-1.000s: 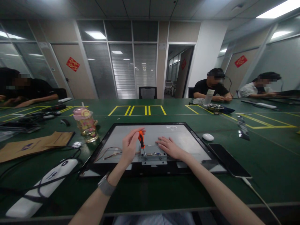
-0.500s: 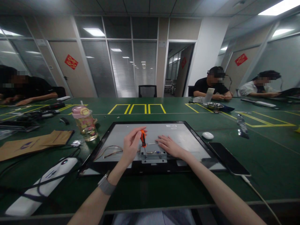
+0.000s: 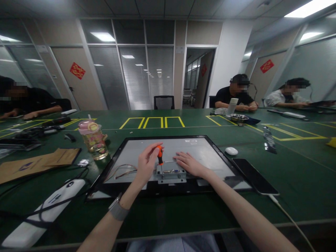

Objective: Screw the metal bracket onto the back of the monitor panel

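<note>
A flat display panel (image 3: 157,145) with a black frame lies on the green table in front of me. At its near edge sits a metal bracket (image 3: 172,177) with several connectors along its face. My left hand (image 3: 147,159) is closed round the handle of an orange and black screwdriver (image 3: 160,155), held nearly upright with its tip down at the bracket's left side. My right hand (image 3: 190,163) lies flat with fingers stretched over the panel, just right of the bracket, holding nothing. Thin wires (image 3: 122,170) run across the panel left of my left hand.
Left of the panel stand a pink-lidded bottle (image 3: 93,140), a brown paper bag (image 3: 39,163) and a white power strip (image 3: 47,210) with black cables. At the right lie a phone (image 3: 255,176) on a cable and a white case (image 3: 231,151). Several people sit across the table.
The view has shifted slightly. The screwdriver stays upright at the bracket in my left hand, and my right hand keeps its place on the panel.
</note>
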`<action>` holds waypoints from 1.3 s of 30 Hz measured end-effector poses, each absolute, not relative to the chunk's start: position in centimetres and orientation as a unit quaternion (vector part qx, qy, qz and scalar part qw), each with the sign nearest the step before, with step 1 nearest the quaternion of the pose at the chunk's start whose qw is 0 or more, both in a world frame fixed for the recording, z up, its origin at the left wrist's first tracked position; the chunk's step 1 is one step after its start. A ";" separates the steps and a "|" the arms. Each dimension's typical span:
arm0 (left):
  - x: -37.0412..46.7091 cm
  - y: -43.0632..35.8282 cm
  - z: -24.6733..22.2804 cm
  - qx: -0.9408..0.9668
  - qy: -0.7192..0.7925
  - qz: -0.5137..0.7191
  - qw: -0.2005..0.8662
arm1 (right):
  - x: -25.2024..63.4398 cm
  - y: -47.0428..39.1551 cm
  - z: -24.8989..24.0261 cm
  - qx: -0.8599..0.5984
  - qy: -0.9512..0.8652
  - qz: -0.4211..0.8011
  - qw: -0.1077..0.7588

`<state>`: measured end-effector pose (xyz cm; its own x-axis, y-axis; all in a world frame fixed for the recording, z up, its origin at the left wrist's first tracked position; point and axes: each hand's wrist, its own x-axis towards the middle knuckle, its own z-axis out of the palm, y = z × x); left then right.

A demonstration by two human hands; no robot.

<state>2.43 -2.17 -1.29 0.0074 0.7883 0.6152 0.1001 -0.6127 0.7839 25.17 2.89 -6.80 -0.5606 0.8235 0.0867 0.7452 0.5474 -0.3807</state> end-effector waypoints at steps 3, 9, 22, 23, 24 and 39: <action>2.4 -2.1 -1.2 0.655 0.358 0.618 0.247 | 25.3 3.2 -7.1 -0.450 -0.871 0.152 0.126; 2.1 -2.0 -0.8 0.663 0.364 0.623 0.197 | 25.4 3.4 -7.1 -0.445 -0.872 0.159 0.128; 1.7 -1.7 -0.7 0.674 0.355 0.618 0.193 | 25.4 3.4 -7.1 -0.438 -0.877 0.149 0.130; 1.7 -1.8 -0.6 0.676 0.352 0.614 0.204 | 25.4 3.4 -7.0 -0.439 -0.877 0.149 0.128; 1.7 -1.8 -0.6 0.676 0.350 0.610 0.220 | 25.3 3.4 -7.0 -0.441 -0.876 0.148 0.127; 1.5 -1.9 -0.2 0.683 0.343 0.576 0.291 | 25.3 3.4 -7.2 -0.441 -0.876 0.144 0.130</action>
